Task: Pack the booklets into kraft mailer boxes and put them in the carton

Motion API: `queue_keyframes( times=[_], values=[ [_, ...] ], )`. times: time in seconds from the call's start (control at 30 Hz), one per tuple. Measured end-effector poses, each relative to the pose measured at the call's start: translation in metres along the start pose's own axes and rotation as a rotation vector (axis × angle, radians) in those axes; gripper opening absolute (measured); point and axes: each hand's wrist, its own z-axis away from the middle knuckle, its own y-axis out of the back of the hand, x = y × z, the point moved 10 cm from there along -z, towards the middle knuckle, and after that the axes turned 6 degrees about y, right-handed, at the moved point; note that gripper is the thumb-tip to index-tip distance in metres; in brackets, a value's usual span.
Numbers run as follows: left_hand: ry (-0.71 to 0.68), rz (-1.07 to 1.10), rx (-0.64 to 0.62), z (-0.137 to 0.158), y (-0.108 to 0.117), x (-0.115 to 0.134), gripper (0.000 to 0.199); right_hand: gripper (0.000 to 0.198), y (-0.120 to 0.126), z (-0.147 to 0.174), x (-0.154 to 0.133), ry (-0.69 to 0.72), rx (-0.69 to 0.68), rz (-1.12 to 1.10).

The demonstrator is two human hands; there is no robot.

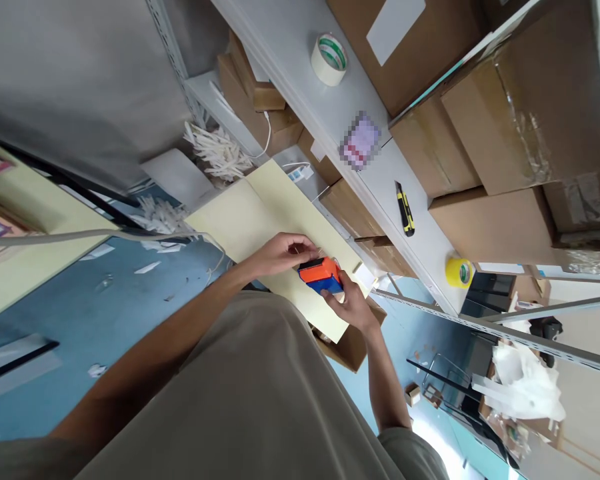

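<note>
A small block-shaped object (pixel 321 274), orange on top, blue below and with a black strip along one edge, is held just above the pale yellow tabletop (pixel 260 213). My right hand (pixel 351 303) grips its right end, thumb on the near side and fingers around the far side. My left hand (pixel 286 255) is at its upper left end with fingertips pinched together. Whatever lies between those fingertips is too small to make out. The object's underside is hidden.
On the grey shelf (pixel 380 173) ahead lie a white tape roll (pixel 329 60), a yellow-black box cutter (pixel 405 209) and a yellow tape roll (pixel 459 272). Cardboard boxes (pixel 520 120) stand behind it. A pile of white strips (pixel 220 150) sits left; an open carton (pixel 353 347) stands below the tabletop.
</note>
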Motion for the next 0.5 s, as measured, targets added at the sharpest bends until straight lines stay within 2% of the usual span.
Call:
queue_keyframes(
  times=[0.13, 0.23, 0.37, 0.5],
  values=[
    [0.054, 0.063, 0.094, -0.014, 0.009, -0.041, 0.054, 0.040, -0.008, -0.008, 0.015, -0.178, 0.013, -0.089],
    [0.088, 0.133, 0.182, -0.025, 0.004, -0.075, 0.052, 0.051, -0.016, -0.012, 0.030, -0.306, -0.006, -0.131],
    [0.248, 0.194, 0.252, -0.035, -0.011, -0.129, 0.044, 0.066, -0.020, -0.002, 0.052, -0.487, -0.163, -0.199],
    [0.340, 0.223, 0.342, -0.040, -0.006, -0.167, 0.036, 0.069, 0.002, 0.028, 0.059, -0.670, -0.302, -0.255]
  ],
)
